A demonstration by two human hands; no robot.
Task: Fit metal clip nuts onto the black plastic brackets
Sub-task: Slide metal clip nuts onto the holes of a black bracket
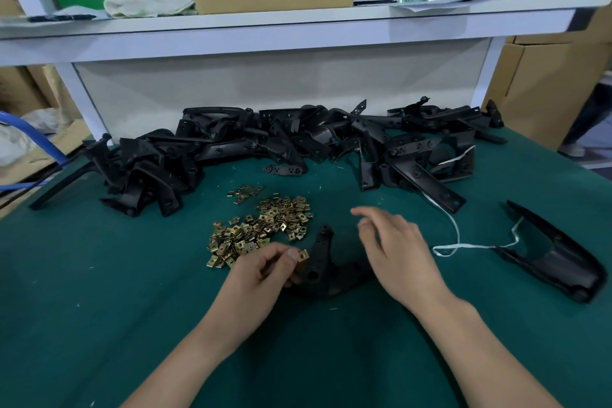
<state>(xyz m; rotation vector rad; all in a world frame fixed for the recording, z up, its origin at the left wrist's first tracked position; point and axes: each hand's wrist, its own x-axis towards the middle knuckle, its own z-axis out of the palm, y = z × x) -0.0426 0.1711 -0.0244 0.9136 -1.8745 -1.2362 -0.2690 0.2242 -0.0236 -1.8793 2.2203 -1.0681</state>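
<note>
Left hand [265, 270] pinches a brass-coloured metal clip nut [303, 255] against one black plastic bracket [326, 270], seemingly unseated; right hand [394, 248] relaxed, empty (bracket heap [251, 142] awaits).

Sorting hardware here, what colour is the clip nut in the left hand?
The clip nut is brassy gold; the head view shows it best.

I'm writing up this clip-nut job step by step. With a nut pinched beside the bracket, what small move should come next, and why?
Probably lower the right hand to grip and steady the bracket. The left hand pinches one clip nut right at the bracket's edge, while the right hand hovers open, holding nothing, and the bracket lies on the green mat.
</note>
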